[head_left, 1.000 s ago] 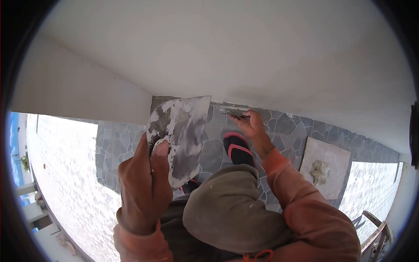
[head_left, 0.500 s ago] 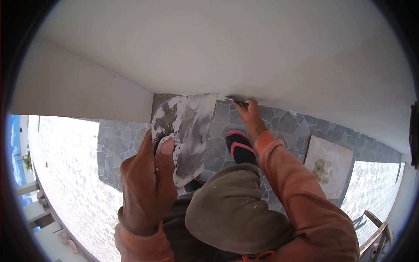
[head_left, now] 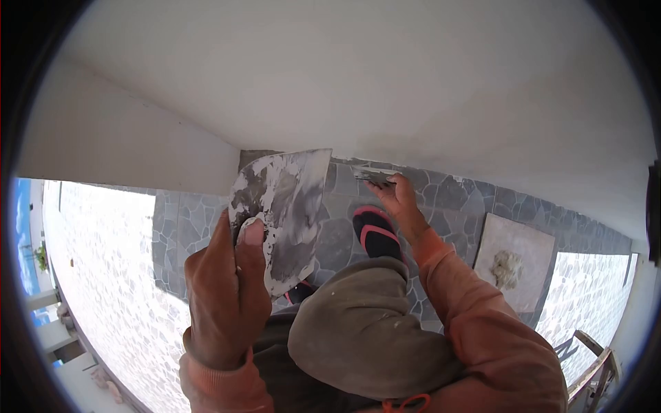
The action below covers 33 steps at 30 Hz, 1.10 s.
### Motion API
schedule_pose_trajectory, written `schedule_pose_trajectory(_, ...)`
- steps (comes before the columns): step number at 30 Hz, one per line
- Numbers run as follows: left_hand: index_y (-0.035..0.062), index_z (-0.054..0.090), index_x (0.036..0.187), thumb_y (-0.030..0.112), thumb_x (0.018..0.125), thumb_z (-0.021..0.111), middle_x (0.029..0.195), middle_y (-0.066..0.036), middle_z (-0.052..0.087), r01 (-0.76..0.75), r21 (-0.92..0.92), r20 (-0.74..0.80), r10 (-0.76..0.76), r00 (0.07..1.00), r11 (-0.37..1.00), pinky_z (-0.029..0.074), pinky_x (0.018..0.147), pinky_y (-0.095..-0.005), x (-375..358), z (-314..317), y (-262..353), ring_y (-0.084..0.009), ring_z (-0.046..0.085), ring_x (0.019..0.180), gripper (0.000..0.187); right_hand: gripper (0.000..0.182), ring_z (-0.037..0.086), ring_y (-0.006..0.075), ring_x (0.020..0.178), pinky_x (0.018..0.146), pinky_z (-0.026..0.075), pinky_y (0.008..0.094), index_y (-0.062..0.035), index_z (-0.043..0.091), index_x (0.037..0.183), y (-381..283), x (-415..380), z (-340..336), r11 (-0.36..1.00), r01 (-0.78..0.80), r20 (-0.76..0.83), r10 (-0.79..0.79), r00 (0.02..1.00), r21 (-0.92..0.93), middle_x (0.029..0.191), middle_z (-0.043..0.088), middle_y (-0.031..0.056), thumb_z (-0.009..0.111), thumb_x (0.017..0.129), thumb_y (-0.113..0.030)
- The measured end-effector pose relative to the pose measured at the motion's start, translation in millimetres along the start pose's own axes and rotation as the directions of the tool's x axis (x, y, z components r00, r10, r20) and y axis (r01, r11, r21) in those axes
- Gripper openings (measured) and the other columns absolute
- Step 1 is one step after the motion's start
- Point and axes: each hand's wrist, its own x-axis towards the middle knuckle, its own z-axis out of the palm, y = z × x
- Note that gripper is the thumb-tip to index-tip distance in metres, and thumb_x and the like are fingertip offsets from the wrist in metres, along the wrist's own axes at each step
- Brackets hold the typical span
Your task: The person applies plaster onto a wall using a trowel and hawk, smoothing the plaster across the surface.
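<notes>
My left hand [head_left: 224, 289] grips a flat, thin plate [head_left: 292, 213] with one curved edge, its thumb pressed on top. White and grey plaster is smeared over that plate. In my right hand [head_left: 399, 199] is a putty knife [head_left: 375, 175], its blade seen nearly edge-on with pale plaster along it. The blade points left, close to the foot of the white wall [head_left: 385, 89] and just right of the plate in this view. A damp-looking darker patch shows low on the wall above the blade.
Grey stone-patterned paving [head_left: 337, 230] lies below, with a foot in a black and pink flip-flop [head_left: 377, 233]. A square board [head_left: 530, 241] carrying a plaster lump [head_left: 506, 268] lies to the right. A low wall [head_left: 131, 131] meets the main wall at left; a wooden frame [head_left: 595, 365] stands lower right.
My right hand has drawn the putty knife slightly down, away from the wall base, and turned its blade. The plate in my left hand has shifted a little left.
</notes>
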Motion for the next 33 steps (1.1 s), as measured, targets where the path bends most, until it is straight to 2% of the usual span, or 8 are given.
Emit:
schedule_pose_trajectory(5, -0.0168, 0.052, 0.105, 0.003, 0.093, 0.05, 0.055, -0.017, 0.053, -0.015, 0.018, -0.017, 0.016, 1.0, 1.0, 0.037, 0.042, -0.0321, 0, 1, -5, -0.0245, 0.053, 0.042, 0.023, 0.043, 0.039, 0.0435, 0.123, 0.106, 0.031, 0.0621, 0.0074, 0.037, 0.124, 0, 40, -4, 0.999, 0.042, -0.117, -0.043, 0.992, -0.017, 0.128, 0.039, 0.0259, 0.04, 0.081, 0.003)
schedule_pose_trajectory(11, -0.0184, 0.051, 0.105, 0.004, 0.092, 0.052, 0.056, -0.019, 0.054, -0.033, 0.021, -0.038, 0.034, 0.999, 0.999, 0.039, 0.042, -0.0332, 2, 4, -8, -0.0268, 0.056, 0.043, 0.026, 0.035, 0.045, 0.039, 0.118, 0.103, 0.037, 0.0558, 0.0075, 0.044, 0.119, -9, 82, -27, 0.974, 0.134, 0.172, -0.102, 0.98, -0.184, 0.124, 0.046, 0.0233, 0.042, 0.086, -0.003)
schedule_pose_trajectory(14, -0.0178, 0.051, 0.106, 0.004, 0.093, 0.051, 0.056, -0.018, 0.054, -0.043, 0.012, -0.036, 0.043, 0.998, 0.999, 0.038, 0.042, -0.0335, 1, 3, -7, -0.0264, 0.054, 0.042, 0.026, 0.034, 0.046, 0.0394, 0.116, 0.104, 0.037, 0.0541, 0.0079, 0.044, 0.118, -8, 99, -41, 0.926, 0.252, 0.278, -0.172, 0.945, -0.281, 0.125, 0.045, 0.0233, 0.044, 0.086, -0.003)
schedule_pose_trajectory(17, -0.0156, 0.052, 0.109, 0.005, 0.093, 0.05, 0.056, -0.017, 0.054, -0.022, 0.007, -0.015, 0.022, 1.0, 1.0, 0.037, 0.042, -0.0331, -1, 0, -3, -0.0256, 0.053, 0.042, 0.026, 0.034, 0.046, 0.0397, 0.116, 0.105, 0.038, 0.0527, 0.0102, 0.044, 0.117, -16, 44, 27, 0.995, 0.098, 0.066, -0.098, 0.993, 0.005, 0.125, 0.045, 0.0241, 0.046, 0.085, -0.001)
schedule_pose_trajectory(23, -0.011, 0.053, 0.11, 0.005, 0.094, 0.048, 0.055, -0.014, 0.052, 0.02, 0.004, -0.016, -0.02, 1.0, 1.0, 0.036, 0.043, -0.0314, -2, -3, 1, -0.0216, 0.05, 0.042, 0.023, 0.038, 0.042, 0.0426, 0.12, 0.104, 0.037, 0.0583, 0.0095, 0.04, 0.118, -33, -43, 109, 0.994, 0.095, 0.248, -0.078, 0.966, -0.059, 0.124, 0.042, 0.0256, 0.042, 0.08, 0.002)
schedule_pose_trajectory(26, -0.0099, 0.054, 0.11, 0.005, 0.095, 0.047, 0.055, -0.013, 0.051, 0.025, -0.006, -0.012, -0.025, 1.0, 1.0, 0.035, 0.043, -0.0309, -1, -6, 0, -0.0195, 0.049, 0.042, 0.022, 0.044, 0.038, 0.0433, 0.124, 0.105, 0.037, 0.0571, 0.0113, 0.036, 0.121, -39, -66, 100, 0.986, 0.085, 0.25, -0.046, 0.967, -0.146, 0.129, 0.038, 0.0268, 0.043, 0.078, 0.003)
schedule_pose_trajectory(29, -0.0094, 0.054, 0.11, 0.005, 0.095, 0.047, 0.055, -0.013, 0.051, -0.011, 0.0, -0.056, 0.011, 0.998, 1.0, 0.035, 0.043, -0.0304, -3, -1, -5, -0.0185, 0.048, 0.042, 0.022, 0.043, 0.038, 0.0452, 0.124, 0.104, 0.035, 0.0604, 0.0101, 0.037, 0.121, -27, -48, 54, 0.981, 0.026, 0.088, -0.009, 0.996, -0.193, 0.129, 0.038, 0.0263, 0.038, 0.079, 0.004)
schedule_pose_trajectory(33, -0.01, 0.054, 0.111, 0.005, 0.095, 0.048, 0.056, -0.013, 0.053, -0.003, 0.005, -0.032, 0.003, 0.999, 1.0, 0.035, 0.043, -0.0304, -3, 1, -5, -0.0185, 0.049, 0.043, 0.023, 0.044, 0.036, 0.0458, 0.125, 0.105, 0.032, 0.0626, 0.0094, 0.036, 0.123, -18, 15, -15, 0.995, -0.014, 0.017, 0.016, 1.0, -0.099, 0.13, 0.037, 0.0263, 0.038, 0.079, 0.004)
